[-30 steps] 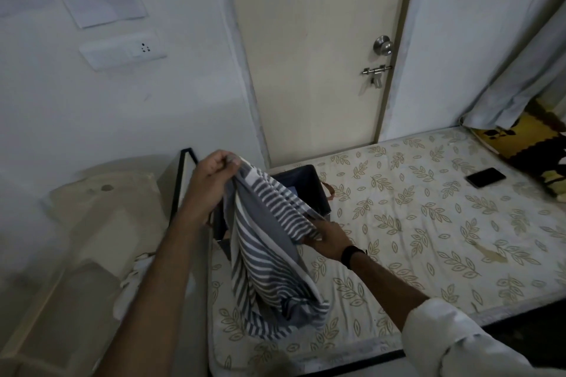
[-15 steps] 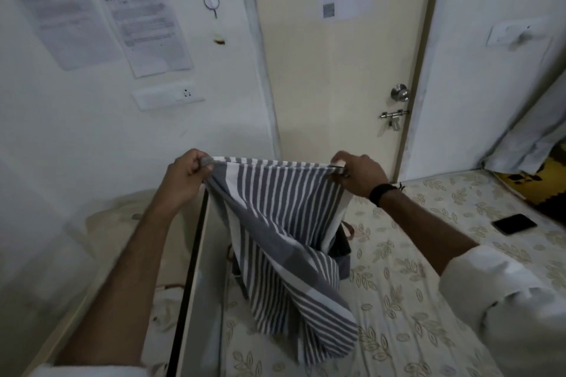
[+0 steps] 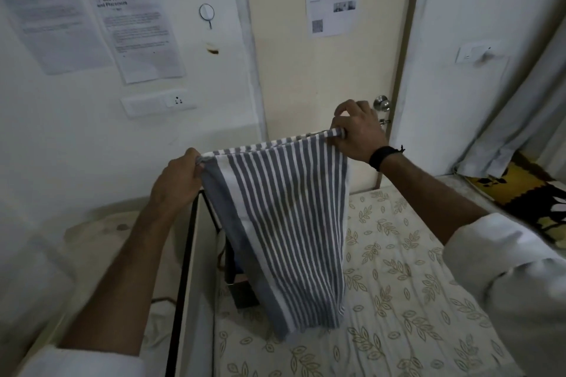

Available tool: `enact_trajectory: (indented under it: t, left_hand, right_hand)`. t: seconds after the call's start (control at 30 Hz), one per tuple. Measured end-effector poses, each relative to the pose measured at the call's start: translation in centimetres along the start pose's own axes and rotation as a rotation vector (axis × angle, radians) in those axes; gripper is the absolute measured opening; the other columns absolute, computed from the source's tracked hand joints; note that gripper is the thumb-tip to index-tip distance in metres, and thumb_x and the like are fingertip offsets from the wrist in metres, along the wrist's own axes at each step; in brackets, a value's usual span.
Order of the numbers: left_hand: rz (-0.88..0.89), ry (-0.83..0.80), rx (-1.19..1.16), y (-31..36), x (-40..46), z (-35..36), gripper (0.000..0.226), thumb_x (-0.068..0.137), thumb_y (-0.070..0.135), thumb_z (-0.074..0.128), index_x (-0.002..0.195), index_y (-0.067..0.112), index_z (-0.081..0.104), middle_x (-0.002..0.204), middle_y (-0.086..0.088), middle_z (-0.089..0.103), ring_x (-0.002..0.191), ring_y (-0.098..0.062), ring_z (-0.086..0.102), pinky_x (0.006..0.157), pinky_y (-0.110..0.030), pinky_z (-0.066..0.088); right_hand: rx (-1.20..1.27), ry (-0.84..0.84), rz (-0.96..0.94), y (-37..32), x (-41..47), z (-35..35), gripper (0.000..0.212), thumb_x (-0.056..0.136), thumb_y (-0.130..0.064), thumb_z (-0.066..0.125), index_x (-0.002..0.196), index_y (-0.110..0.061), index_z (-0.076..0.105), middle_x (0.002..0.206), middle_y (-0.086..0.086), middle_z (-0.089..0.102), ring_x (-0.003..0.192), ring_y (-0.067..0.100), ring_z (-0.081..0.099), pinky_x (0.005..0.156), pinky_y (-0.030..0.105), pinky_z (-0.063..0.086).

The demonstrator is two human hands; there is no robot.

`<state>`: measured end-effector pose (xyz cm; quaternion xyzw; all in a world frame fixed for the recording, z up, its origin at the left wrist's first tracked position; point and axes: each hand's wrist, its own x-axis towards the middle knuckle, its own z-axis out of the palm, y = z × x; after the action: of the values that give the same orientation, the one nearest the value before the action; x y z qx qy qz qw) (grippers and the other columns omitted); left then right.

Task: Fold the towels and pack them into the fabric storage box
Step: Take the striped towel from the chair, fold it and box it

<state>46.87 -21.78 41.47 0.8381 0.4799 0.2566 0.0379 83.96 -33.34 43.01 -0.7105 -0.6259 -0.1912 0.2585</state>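
A grey-and-white striped towel (image 3: 284, 223) hangs in the air in front of me, stretched along its top edge. My left hand (image 3: 177, 180) grips the top left corner. My right hand (image 3: 358, 131) pinches the top right corner, held a little higher. The towel's lower end reaches down to the bed (image 3: 398, 285). Behind the towel only a dark sliver of the fabric storage box (image 3: 242, 291) shows at the bed's left edge; most of it is hidden.
The bed carries a cream leaf-print sheet. A black-edged board (image 3: 186, 269) stands along its left side, with a pale covered object beyond it. A door (image 3: 321, 86) and wall papers lie ahead. A curtain (image 3: 514, 119) and a yellow patterned cloth (image 3: 526, 193) are at the right.
My right hand rose from the towel's lower part to its top edge and moved rightward, spreading the towel out flat. The view tilted up, and the towel hangs straighter.
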Motion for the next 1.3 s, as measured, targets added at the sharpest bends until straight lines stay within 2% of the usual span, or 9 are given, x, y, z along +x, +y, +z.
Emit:
enact_trajectory:
  t: [0.07, 0.2, 0.27, 0.43, 0.57, 0.63, 0.97, 1.1, 1.3]
  left_hand:
    - [0.043, -0.009, 0.047, 0.0, 0.1, -0.3, 0.011, 0.100, 0.017, 0.042, 0.093, 0.007, 0.042, 0.088, -0.020, 0.058, 0.078, -0.035, 0.057, 0.063, -0.038, 0.041]
    - [0.118, -0.060, -0.038, -0.4, 0.5, -0.9, 0.012, 0.100, 0.014, 0.042, 0.090, 0.007, 0.043, 0.084, -0.014, 0.054, 0.073, -0.026, 0.050, 0.059, -0.034, 0.035]
    - [0.116, -0.113, -0.182, -0.2, 0.4, -1.2, 0.015, 0.101, 0.016, 0.045, 0.092, 0.004, 0.048, 0.076, -0.013, 0.057, 0.064, -0.023, 0.053, 0.054, -0.031, 0.035]
    - [0.059, -0.084, -0.549, 0.7, -1.3, -1.1, 0.021, 0.102, 0.016, 0.044, 0.085, 0.004, 0.048, 0.057, -0.019, 0.056, 0.043, -0.016, 0.052, 0.044, -0.021, 0.042]
    - [-0.063, -0.035, -0.564, 1.6, -2.9, -0.5, 0.019, 0.101, 0.017, 0.046, 0.086, 0.006, 0.051, 0.059, -0.016, 0.060, 0.042, -0.011, 0.056, 0.045, -0.016, 0.045]
    - [-0.117, -0.023, -0.586, 2.2, -4.0, -0.7, 0.018, 0.100, 0.018, 0.047, 0.088, 0.006, 0.052, 0.062, -0.016, 0.063, 0.047, -0.016, 0.061, 0.049, -0.025, 0.052]
    - [-0.242, 0.079, -0.522, 5.9, -10.9, -4.0, 0.016, 0.098, 0.020, 0.049, 0.087, 0.009, 0.055, 0.058, -0.014, 0.060, 0.038, -0.009, 0.054, 0.055, -0.031, 0.054]
    - [-0.279, 0.113, -0.507, 5.9, -12.8, -5.2, 0.018, 0.098, 0.022, 0.049, 0.089, 0.008, 0.055, 0.061, -0.014, 0.060, 0.043, -0.013, 0.056, 0.058, -0.035, 0.056]
    - [-0.312, 0.140, -0.522, 6.5, -12.8, -6.2, 0.022, 0.097, 0.020, 0.050, 0.075, 0.017, 0.051, 0.062, -0.013, 0.060, 0.051, -0.022, 0.057, 0.066, -0.040, 0.057]
  right_hand:
    - [-0.011, -0.048, -0.001, -0.4, -0.1, -0.6, 0.020, 0.080, -0.032, 0.074, 0.088, -0.014, 0.070, 0.115, 0.004, 0.063, 0.116, 0.031, 0.049, 0.093, 0.045, 0.039]
    - [0.072, -0.281, 0.113, -1.1, -0.2, -1.9, 0.025, 0.089, -0.040, 0.065, 0.081, -0.020, 0.052, 0.078, 0.000, 0.061, 0.079, 0.027, 0.060, 0.063, 0.032, 0.044]
    - [0.110, -0.364, 0.113, -1.1, -0.6, -2.4, 0.028, 0.088, -0.039, 0.067, 0.079, -0.020, 0.049, 0.073, -0.002, 0.057, 0.076, 0.027, 0.060, 0.060, 0.033, 0.042]
    - [0.138, -0.280, 0.179, -0.1, -2.6, -3.2, 0.023, 0.083, -0.041, 0.072, 0.085, -0.022, 0.060, 0.082, -0.002, 0.065, 0.078, 0.021, 0.061, 0.070, 0.037, 0.052]
    - [0.073, -0.370, 0.148, 0.3, -4.5, -3.3, 0.027, 0.084, -0.044, 0.072, 0.074, -0.020, 0.064, 0.071, -0.005, 0.062, 0.074, 0.019, 0.061, 0.068, 0.031, 0.047]
    - [0.092, -0.381, 0.141, 0.5, -5.5, -3.9, 0.027, 0.084, -0.045, 0.072, 0.071, -0.024, 0.061, 0.067, -0.007, 0.059, 0.072, 0.019, 0.060, 0.065, 0.029, 0.042]
    - [0.372, -0.463, 0.132, 1.4, -10.9, -8.6, 0.025, 0.079, -0.046, 0.077, 0.084, -0.021, 0.074, 0.081, -0.004, 0.070, 0.077, 0.010, 0.061, 0.073, 0.028, 0.048]
    - [0.544, -0.428, 0.111, 0.2, -12.2, -10.2, 0.018, 0.083, -0.033, 0.077, 0.069, -0.026, 0.067, 0.066, -0.011, 0.061, 0.056, -0.003, 0.054, 0.054, 0.012, 0.044]
    - [0.654, -0.401, 0.168, 0.1, -11.9, -10.7, 0.022, 0.085, -0.030, 0.075, 0.088, -0.009, 0.073, 0.080, 0.006, 0.071, 0.069, 0.021, 0.068, 0.054, 0.029, 0.059]
